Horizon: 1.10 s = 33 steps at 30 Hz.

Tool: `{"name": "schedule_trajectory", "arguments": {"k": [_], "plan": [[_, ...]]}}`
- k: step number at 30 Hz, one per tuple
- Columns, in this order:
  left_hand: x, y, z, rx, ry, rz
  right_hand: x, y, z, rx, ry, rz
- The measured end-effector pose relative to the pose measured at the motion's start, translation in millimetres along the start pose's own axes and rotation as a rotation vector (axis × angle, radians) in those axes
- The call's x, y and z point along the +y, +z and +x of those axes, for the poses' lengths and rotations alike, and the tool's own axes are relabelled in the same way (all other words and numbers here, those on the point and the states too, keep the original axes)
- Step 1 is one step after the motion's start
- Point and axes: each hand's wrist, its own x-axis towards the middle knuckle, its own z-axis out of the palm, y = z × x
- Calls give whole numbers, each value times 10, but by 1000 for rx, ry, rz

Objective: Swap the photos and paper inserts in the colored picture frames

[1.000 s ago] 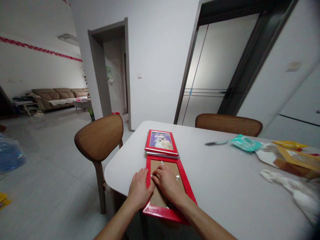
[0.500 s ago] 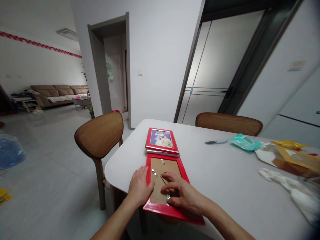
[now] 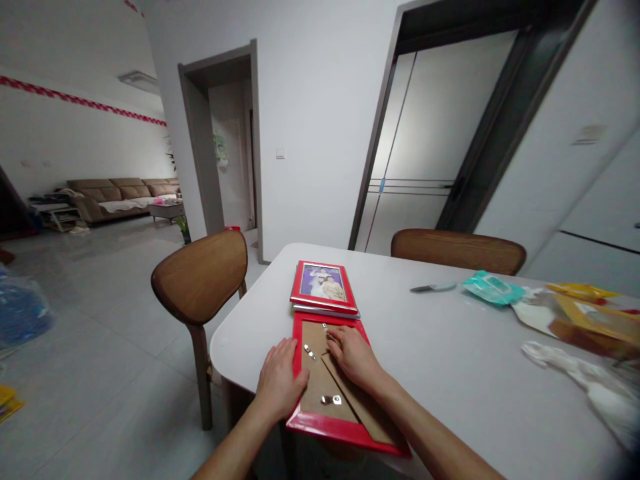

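A red photo frame (image 3: 340, 427) lies face down at the table's near edge, its brown backing board (image 3: 315, 380) facing up. My left hand (image 3: 281, 377) grips the frame's left side, thumb over the inner rim. The fingers of my right hand (image 3: 353, 353) are curled together at the small metal clip (image 3: 325, 327) by the far rim, apparently pinching it. Another metal clip (image 3: 310, 352) sits by the left rim, and a third clip (image 3: 331, 400) lies crosswise near the bottom. A brown stand flap (image 3: 367, 407) runs slantwise under my right wrist.
Beyond it rests a stack of frames, topped by a red-framed photo (image 3: 324, 283). On the white table (image 3: 450, 373) are a knife (image 3: 433, 288), a teal packet (image 3: 493, 288), yellow packaging (image 3: 595, 313) and white cloth (image 3: 565, 363). Wooden chairs (image 3: 200, 273) stand around.
My right hand has moved from the bottom clip up to the far clip. The bottom clip now lies turned sideways. My left hand keeps its place on the frame.
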Motion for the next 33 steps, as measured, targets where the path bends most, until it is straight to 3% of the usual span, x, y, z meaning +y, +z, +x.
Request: {"name": "schedule_trajectory", "arguments": {"k": [4, 10, 21, 28, 33], "plan": [[-4, -3, -3, -6, 8, -3, 27, 134, 211, 47, 85, -86], [4, -10, -5, -11, 0, -15, -16, 151, 194, 56, 79, -127], [16, -15, -26, -2, -50, -58, -19, -67, -464, -33, -27, -14], [36, -75, -2, 55, -69, -383, -43, -232, -378, -41, 50, 72], [205, -173, -15, 88, -78, -626, -294, -436, -334, 49, 30, 122]]}}
